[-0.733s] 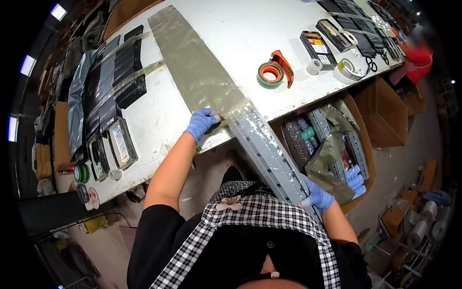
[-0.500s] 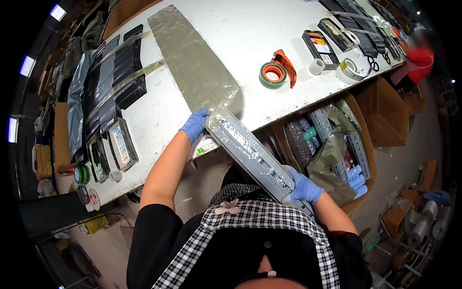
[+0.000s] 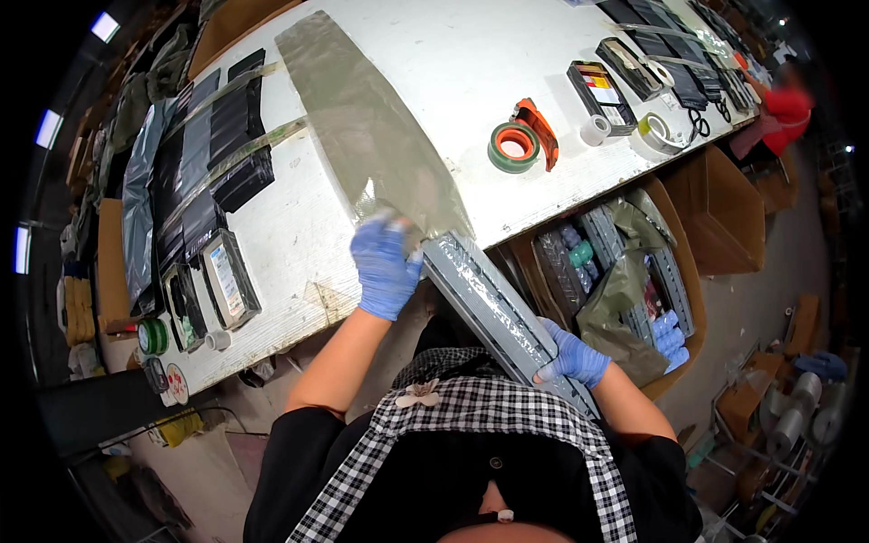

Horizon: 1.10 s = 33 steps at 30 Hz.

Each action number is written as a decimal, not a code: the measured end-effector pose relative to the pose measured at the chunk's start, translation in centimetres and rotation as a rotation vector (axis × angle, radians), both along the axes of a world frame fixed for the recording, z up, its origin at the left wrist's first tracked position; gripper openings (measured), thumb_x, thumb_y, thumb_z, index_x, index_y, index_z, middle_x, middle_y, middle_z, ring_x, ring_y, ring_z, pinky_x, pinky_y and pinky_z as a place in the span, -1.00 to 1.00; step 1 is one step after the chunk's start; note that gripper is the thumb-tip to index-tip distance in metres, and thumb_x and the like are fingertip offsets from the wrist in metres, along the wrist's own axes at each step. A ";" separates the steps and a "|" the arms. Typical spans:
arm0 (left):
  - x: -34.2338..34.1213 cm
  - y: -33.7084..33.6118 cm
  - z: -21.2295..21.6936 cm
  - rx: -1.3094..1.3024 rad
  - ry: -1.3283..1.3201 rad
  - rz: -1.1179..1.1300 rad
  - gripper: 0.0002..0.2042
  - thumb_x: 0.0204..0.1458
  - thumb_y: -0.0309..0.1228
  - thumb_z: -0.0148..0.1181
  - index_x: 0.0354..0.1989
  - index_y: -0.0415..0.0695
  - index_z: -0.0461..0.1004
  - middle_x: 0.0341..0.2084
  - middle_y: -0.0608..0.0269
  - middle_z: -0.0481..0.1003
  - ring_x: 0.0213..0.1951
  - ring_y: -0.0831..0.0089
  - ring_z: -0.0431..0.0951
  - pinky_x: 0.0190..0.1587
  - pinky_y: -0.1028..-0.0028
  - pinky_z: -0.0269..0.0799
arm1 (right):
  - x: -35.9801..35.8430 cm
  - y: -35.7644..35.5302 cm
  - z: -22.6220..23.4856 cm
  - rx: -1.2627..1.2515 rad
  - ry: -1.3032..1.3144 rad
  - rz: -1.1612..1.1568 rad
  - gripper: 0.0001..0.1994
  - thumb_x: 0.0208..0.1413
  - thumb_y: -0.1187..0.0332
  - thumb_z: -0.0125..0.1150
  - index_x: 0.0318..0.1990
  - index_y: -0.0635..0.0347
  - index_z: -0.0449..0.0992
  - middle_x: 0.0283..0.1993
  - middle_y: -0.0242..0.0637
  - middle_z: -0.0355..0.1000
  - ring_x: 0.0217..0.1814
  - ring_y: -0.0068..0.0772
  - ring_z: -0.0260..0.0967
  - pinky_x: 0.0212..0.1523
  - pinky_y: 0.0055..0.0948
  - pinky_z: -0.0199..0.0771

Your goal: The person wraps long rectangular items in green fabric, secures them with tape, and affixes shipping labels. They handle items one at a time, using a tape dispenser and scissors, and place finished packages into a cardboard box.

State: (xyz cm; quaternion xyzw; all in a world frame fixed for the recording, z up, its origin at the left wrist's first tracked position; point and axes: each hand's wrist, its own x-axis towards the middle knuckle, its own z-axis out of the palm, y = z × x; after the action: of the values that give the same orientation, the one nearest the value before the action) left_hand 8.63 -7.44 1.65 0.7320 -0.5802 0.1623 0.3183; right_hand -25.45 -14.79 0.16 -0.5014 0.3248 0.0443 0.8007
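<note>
My right hand point(image 3: 575, 355), in a blue glove, grips the near end of a long grey slotted bundle point(image 3: 484, 303) wrapped in shiny clear film. The bundle slants from my body to the table edge. Its far end meets the near end of a long olive-green plastic bag point(image 3: 371, 118) lying flat on the table. My left hand point(image 3: 387, 262), also blue-gloved, is at the bag's near end, left of the bundle's tip. Its fingers are blurred, so whether they pinch the film cannot be made out.
On the white table point(image 3: 434, 54), an orange tape dispenser point(image 3: 516, 143) lies right of the bag. Dark packets point(image 3: 240, 136) and a black box point(image 3: 231, 276) lie to the left. Below the edge, a carton point(image 3: 683, 362) holds similar grey bundles. A person in red point(image 3: 786, 122) is far right.
My left hand has come off the bundle's far end and moved right and nearer. The bundle's tip has shifted right and slightly nearer, still held by my right hand.
</note>
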 end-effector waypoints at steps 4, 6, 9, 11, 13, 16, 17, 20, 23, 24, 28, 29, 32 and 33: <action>3.5 -0.5 -13.4 -0.282 1.066 0.556 -0.42 0.01 -0.58 0.14 0.24 -0.12 0.09 -0.09 0.03 0.38 -0.17 0.31 0.47 -0.07 0.36 0.45 | 2.5 -0.9 -0.4 0.047 -0.026 0.009 0.09 -0.49 0.48 0.59 0.34 0.28 0.06 0.13 -0.26 0.33 0.20 -0.37 0.22 0.27 -0.42 0.16; 4.1 -1.5 -12.5 -0.297 1.392 0.501 -0.42 0.01 -0.64 0.11 0.23 -0.16 0.09 -0.13 0.04 0.41 -0.24 0.29 0.50 -0.13 0.42 0.47 | 3.8 -1.6 -0.7 0.033 -0.004 0.009 0.09 -0.49 0.48 0.60 0.34 0.28 0.06 0.13 -0.24 0.33 0.20 -0.35 0.23 0.27 -0.42 0.17; 5.1 -2.9 -9.0 -0.111 1.385 0.461 -0.54 -0.05 -0.70 0.06 0.08 -0.19 0.21 -0.13 -0.02 0.47 -0.22 0.13 0.54 -0.03 0.35 0.43 | 7.6 -3.1 -1.3 -0.067 0.023 0.041 0.10 -0.49 0.45 0.62 0.34 0.30 0.06 0.14 -0.18 0.34 0.21 -0.31 0.26 0.27 -0.40 0.20; 6.9 -2.7 -10.8 -0.020 1.014 0.360 -0.57 -0.08 -0.70 0.06 0.03 -0.19 0.25 -0.18 -0.04 0.50 -0.19 0.15 0.54 -0.02 0.34 0.42 | 11.6 -4.6 -1.9 -0.181 0.046 0.080 0.11 -0.48 0.42 0.63 0.34 0.32 0.05 0.14 -0.12 0.35 0.21 -0.27 0.28 0.27 -0.38 0.23; 7.6 -4.1 -11.0 0.073 0.929 0.361 -0.60 -0.11 -0.67 0.12 -0.03 -0.20 0.29 -0.22 -0.10 0.50 -0.15 0.10 0.54 -0.01 0.34 0.40 | 16.7 -7.1 -3.3 -0.297 0.153 0.087 0.09 -0.47 0.45 0.61 0.34 0.31 0.06 0.14 -0.10 0.35 0.19 -0.25 0.29 0.26 -0.35 0.23; 8.8 -5.4 -9.2 0.110 0.909 0.378 -0.59 -0.10 -0.62 0.21 -0.02 -0.20 0.29 -0.25 -0.05 0.52 -0.16 0.14 0.55 -0.04 0.35 0.42 | 27.6 -9.4 -0.8 -0.394 0.215 -0.038 0.05 -0.34 0.37 0.59 0.34 0.36 0.01 0.12 0.03 0.36 0.17 -0.19 0.31 0.22 -0.35 0.29; 9.6 -5.6 -8.8 0.087 0.916 0.386 -0.58 -0.09 -0.61 0.23 -0.02 -0.20 0.28 -0.26 -0.03 0.53 -0.18 0.17 0.55 -0.05 0.36 0.43 | 30.6 -9.6 1.6 -0.399 0.235 -0.083 0.04 -0.29 0.32 0.58 0.35 0.36 0.00 0.12 0.07 0.35 0.17 -0.18 0.32 0.21 -0.35 0.30; 12.6 -5.9 -8.5 0.023 0.926 0.396 -0.55 -0.05 -0.54 0.28 0.02 -0.20 0.26 -0.29 0.05 0.56 -0.25 0.33 0.58 -0.13 0.41 0.46 | 35.5 -10.2 -3.5 -0.856 0.196 -0.317 -0.07 -0.18 0.18 0.50 0.31 0.29 0.05 0.07 0.14 0.36 0.10 -0.13 0.38 0.14 -0.31 0.36; 15.1 -4.8 -9.9 0.081 0.991 0.430 -0.53 -0.05 -0.57 0.26 0.05 -0.18 0.25 -0.32 0.01 0.56 -0.24 0.28 0.59 -0.12 0.38 0.46 | 37.8 -11.5 -5.3 -1.089 0.156 -0.180 -0.44 0.00 0.14 0.29 0.11 0.21 0.30 -0.06 0.07 0.44 -0.01 -0.03 0.44 0.04 -0.20 0.41; 15.2 -4.2 -10.1 0.087 0.867 0.522 -0.60 -0.01 -0.54 0.20 0.03 -0.16 0.30 -0.36 -0.05 0.57 -0.22 0.15 0.61 -0.12 0.35 0.46 | 37.6 -12.4 -5.0 -1.207 0.196 0.038 -0.58 0.08 0.13 0.18 0.00 0.20 0.36 -0.11 0.05 0.45 -0.04 0.01 0.44 0.00 -0.15 0.42; 15.7 -1.0 -10.5 0.477 0.797 0.366 -0.72 0.12 -0.35 0.08 -0.01 -0.13 0.39 -0.41 -0.04 0.57 -0.27 0.06 0.59 -0.16 0.28 0.49 | 33.8 -11.0 -3.2 -1.377 0.191 0.310 -0.71 0.22 0.17 -0.11 -0.31 0.17 0.45 -0.25 -0.03 0.47 -0.13 0.06 0.43 -0.12 -0.03 0.41; 14.5 0.3 -9.1 0.529 0.602 0.310 -0.71 0.20 -0.26 0.01 0.00 -0.13 0.40 -0.46 0.04 0.57 -0.34 0.12 0.60 -0.22 0.27 0.51 | 31.9 -10.2 -2.1 -1.377 0.213 0.390 -0.72 0.20 0.17 -0.08 -0.28 0.17 0.46 -0.24 -0.02 0.48 -0.12 0.05 0.44 -0.11 -0.04 0.41; 9.4 4.9 -3.8 0.745 0.474 0.118 -0.75 0.10 -0.33 0.05 -0.04 0.01 0.46 -0.42 -0.01 0.54 -0.47 0.07 0.56 -0.40 0.18 0.49 | 25.5 -7.3 -2.5 -1.300 0.248 0.617 -0.61 0.19 0.01 -0.05 -0.31 0.19 0.46 -0.37 -0.03 0.47 -0.28 0.10 0.46 -0.23 -0.03 0.44; 7.3 6.9 -3.3 0.650 0.466 -0.025 -0.78 0.13 -0.36 0.02 -0.06 0.04 0.47 -0.42 0.02 0.54 -0.55 0.11 0.54 -0.50 0.22 0.47 | 22.5 -5.9 -3.4 -1.262 0.166 0.591 -0.64 0.16 0.04 -0.02 -0.31 0.18 0.47 -0.37 -0.02 0.48 -0.29 0.08 0.47 -0.25 -0.03 0.45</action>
State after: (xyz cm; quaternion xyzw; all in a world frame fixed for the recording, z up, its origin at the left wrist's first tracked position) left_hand 15.95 -0.55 -1.69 0.8047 -0.5224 -0.2038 0.1951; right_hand -2.92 -20.70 -3.27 -0.9327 0.1985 0.1011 0.2837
